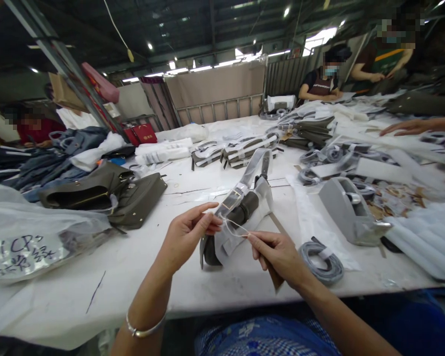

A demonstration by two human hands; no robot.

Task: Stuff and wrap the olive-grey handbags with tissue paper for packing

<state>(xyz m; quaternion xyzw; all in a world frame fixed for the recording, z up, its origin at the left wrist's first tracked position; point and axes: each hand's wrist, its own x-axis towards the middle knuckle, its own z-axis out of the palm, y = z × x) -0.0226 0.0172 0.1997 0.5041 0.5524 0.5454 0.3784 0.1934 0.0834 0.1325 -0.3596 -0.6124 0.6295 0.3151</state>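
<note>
A white string (241, 235) runs in a loop between my two hands. My left hand (187, 235) pinches its upper end beside a metal buckle (231, 200) on a plastic-wrapped strap (252, 170). Thumb and fingers of my right hand (280, 254) are closed on the string's other end. A brown tag (275, 278) hangs below that hand, partly hidden by it. Behind the string stands a small dark olive bag (244, 209), partly wrapped in white paper and tilted on the white table (144, 277). My left fingertips cover part of the strap.
Right of my hand lies a coiled strap (322, 262), near a grey tape dispenser (343, 210). Larger olive bags (141, 200) and a marked plastic sack (33, 237) are at left. Wrapped bags (244, 151) lie farther back. A co-worker's hand (406, 127) reaches in from the right.
</note>
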